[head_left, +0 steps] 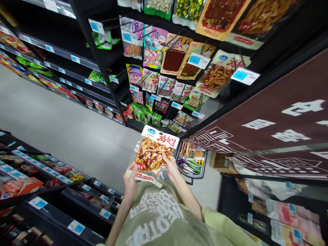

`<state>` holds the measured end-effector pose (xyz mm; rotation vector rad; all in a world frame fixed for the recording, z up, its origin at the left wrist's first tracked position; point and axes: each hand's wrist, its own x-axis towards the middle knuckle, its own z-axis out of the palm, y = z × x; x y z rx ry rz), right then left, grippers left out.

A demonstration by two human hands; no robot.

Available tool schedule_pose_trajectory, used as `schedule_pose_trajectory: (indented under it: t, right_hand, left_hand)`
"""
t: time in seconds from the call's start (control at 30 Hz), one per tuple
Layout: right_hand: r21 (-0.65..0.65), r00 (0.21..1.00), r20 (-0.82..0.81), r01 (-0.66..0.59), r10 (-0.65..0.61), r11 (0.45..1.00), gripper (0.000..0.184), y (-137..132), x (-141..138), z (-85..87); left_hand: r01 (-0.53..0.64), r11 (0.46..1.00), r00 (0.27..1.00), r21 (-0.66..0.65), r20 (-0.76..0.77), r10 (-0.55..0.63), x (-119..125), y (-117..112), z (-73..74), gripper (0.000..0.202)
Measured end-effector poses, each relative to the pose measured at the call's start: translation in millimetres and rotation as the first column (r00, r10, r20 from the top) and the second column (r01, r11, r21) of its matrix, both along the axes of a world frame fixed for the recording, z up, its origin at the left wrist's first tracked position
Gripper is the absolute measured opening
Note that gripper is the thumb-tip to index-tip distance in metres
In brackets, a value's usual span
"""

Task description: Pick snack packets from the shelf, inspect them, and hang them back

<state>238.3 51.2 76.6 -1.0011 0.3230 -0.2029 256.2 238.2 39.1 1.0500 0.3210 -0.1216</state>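
I hold a clear snack packet with orange-red strips inside and a white and red header, in front of my chest. My left hand grips its lower left corner, fingers closed on the edge. My right hand grips its right side, thumb on the front. More packets of the same kind hang on pegs of the black rack ahead.
Black shelves with snack bags and blue price tags stand ahead and to the left. A basket of goods sits on the grey floor below the rack. A brown printed banner runs along the right.
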Motion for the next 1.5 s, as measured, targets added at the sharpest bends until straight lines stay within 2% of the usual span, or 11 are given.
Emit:
schedule_pose_trajectory:
  t: [0.47, 0.67, 0.83, 0.93, 1.13, 1.5]
  right_hand:
    - [-0.014, 1.000, -0.006, 0.026, -0.026, 1.000, 0.041, 0, -6, -8.5]
    - [-0.004, 0.999, -0.031, 0.035, -0.036, 0.999, 0.043, 1, -9, 2.4]
    - [0.013, 0.999, -0.010, 0.035, -0.035, 0.999, 0.034, 5, -11, 9.4]
    - [0.052, 0.999, -0.023, 0.048, -0.047, 0.997, 0.036, 5, -9, 7.6]
    - [0.083, 0.998, -0.042, 0.054, -0.050, 0.995, 0.033, 0, -6, -3.0]
    - [0.028, 0.995, -0.031, 0.100, -0.099, 0.995, 0.039, -3, -1, -0.5]
  left_hand:
    - [-0.002, 1.000, 1.000, 0.001, 0.022, 0.002, -5, 1, -6.5, 0.047]
    - [0.021, 1.000, 1.000, 0.012, 0.014, -0.021, -9, 0, -3.8, 0.047]
    - [-0.006, 1.000, 1.000, 0.002, -0.003, 0.006, -7, -1, -0.9, 0.051]
    - [-0.025, 0.999, 1.000, 0.024, -0.013, 0.026, -5, -1, -0.4, 0.053]
    - [0.011, 1.000, 1.000, 0.028, -0.008, -0.011, -6, -4, 2.7, 0.051]
    - [0.017, 0.999, 1.000, 0.032, -0.012, -0.017, -1, -6, 2.4, 0.056]
